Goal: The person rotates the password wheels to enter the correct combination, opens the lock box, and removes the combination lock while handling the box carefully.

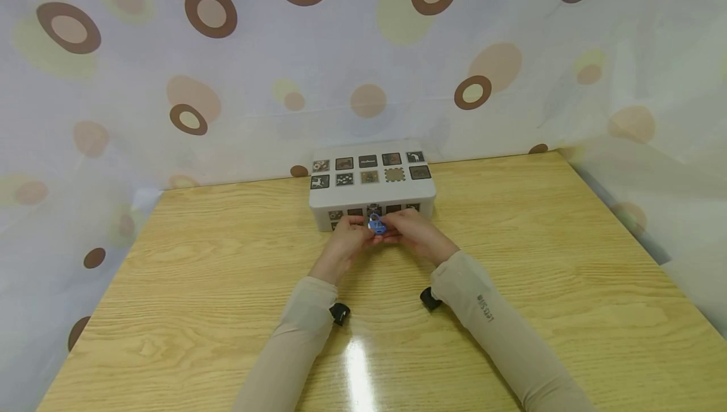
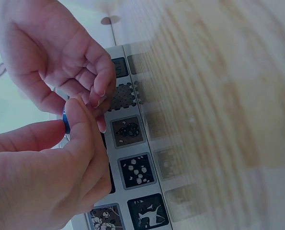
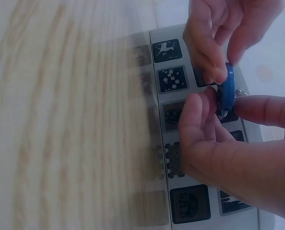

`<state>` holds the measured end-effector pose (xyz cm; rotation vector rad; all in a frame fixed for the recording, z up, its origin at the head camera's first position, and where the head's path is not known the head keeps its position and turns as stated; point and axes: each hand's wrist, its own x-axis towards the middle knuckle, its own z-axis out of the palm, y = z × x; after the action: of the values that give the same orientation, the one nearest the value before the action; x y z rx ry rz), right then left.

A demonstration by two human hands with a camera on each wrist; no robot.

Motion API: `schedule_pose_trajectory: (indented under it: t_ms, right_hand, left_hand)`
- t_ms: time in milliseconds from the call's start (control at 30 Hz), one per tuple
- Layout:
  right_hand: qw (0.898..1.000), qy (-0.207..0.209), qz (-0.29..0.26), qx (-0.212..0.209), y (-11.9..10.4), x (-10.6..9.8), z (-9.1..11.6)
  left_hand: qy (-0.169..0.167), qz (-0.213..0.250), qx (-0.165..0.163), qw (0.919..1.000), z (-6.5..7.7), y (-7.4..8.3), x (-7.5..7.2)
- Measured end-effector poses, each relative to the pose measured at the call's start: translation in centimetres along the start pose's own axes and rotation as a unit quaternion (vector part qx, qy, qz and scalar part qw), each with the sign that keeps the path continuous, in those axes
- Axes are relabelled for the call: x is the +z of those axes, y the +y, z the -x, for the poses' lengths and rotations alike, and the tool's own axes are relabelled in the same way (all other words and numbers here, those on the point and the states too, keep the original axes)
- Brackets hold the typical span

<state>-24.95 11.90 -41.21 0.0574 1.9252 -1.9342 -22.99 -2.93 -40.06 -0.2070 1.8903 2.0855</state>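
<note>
A small blue padlock is held up at the front clasp of a white box with square animal and plant pictures. My left hand pinches one side of the padlock between thumb and fingers. From the other side my right hand holds it too, the thumb at its edge and curled fingers below. In the right wrist view the padlock appears edge-on between both hands. Only a blue sliver of it shows in the left wrist view, behind the left fingers. Whether the shackle passes through the clasp I cannot tell.
The box stands near the back edge of a wood-grain table, its lid down. Behind it hangs a white curtain with brown and beige circles, which also runs along both sides. Black straps sit at the wrists.
</note>
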Motion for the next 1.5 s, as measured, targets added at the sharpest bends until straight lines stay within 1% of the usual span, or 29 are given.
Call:
schedule_pose_trajectory:
  t_ms: [67,267,533,700,833,933,1200,1367,1500]
  right_hand:
    - [1.000,-0.005,-0.002,0.001,0.01,-0.17,0.00]
    - [1.000,-0.011,0.000,0.001,-0.14,-0.51,0.05]
    - [1.000,-0.014,0.005,0.014,-0.10,-0.68,0.09]
    - [1.000,-0.022,0.015,0.009,-0.06,-0.74,0.05]
    - [1.000,-0.023,0.014,0.006,-0.06,-0.75,0.09]
    - [1.000,-0.017,0.010,0.010,-0.09,-0.73,0.04]
    - [1.000,-0.009,0.002,0.022,-0.23,-0.64,-0.04]
    - [0.999,-0.008,-0.015,0.028,-0.16,-0.60,0.11]
    - [0.999,-0.012,-0.034,0.021,-0.09,-0.54,0.06]
  left_hand:
    - [0.000,-0.003,0.003,1.0000,-0.03,-0.07,0.00]
    - [0.002,0.000,-0.001,1.0000,-0.10,-0.07,0.05]
    - [0.001,0.006,0.003,1.0000,-0.20,-0.41,0.03]
    - [0.001,0.003,0.004,1.0000,-0.29,-0.54,0.05]
    - [-0.007,0.002,0.007,0.9999,-0.42,-0.51,0.09]
    - [-0.009,-0.001,0.006,0.9999,-0.35,-0.39,0.10]
    - [0.006,-0.020,-0.004,0.9998,-0.40,-0.25,0.04]
    - [0.002,-0.026,-0.008,0.9996,-0.61,-0.43,-0.14]
    - [-0.008,-0.033,0.000,0.9994,-0.51,-0.21,-0.36]
